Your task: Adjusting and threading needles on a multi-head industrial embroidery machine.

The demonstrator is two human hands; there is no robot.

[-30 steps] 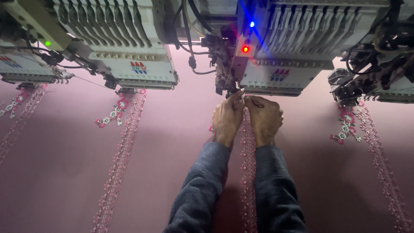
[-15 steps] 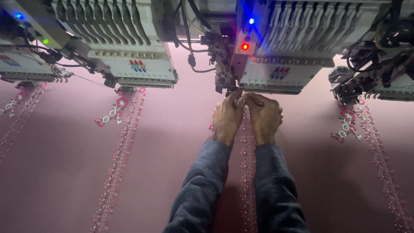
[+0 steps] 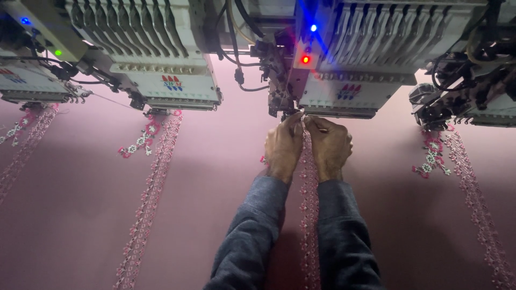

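Observation:
My left hand [image 3: 283, 147] and my right hand [image 3: 330, 146] reach side by side up to the needle area [image 3: 290, 110] under the middle embroidery head [image 3: 344, 80]. The fingertips of both hands pinch together at the needle, and whether they hold a thread is too fine to see. A strip of pink and white embroidered lace pattern [image 3: 309, 215] runs down the pink fabric [image 3: 215, 177] between my two grey sleeves.
A second embroidery head [image 3: 156, 64] stands at the left with a lace strip [image 3: 150, 193] below it. Another head [image 3: 473, 91] and strip [image 3: 473, 188] are at the right. A red lamp [image 3: 305, 59] and a blue lamp [image 3: 313, 27] glow on the middle head.
Both hands have stayed at the needle with only small finger shifts. The view has tilted slightly.

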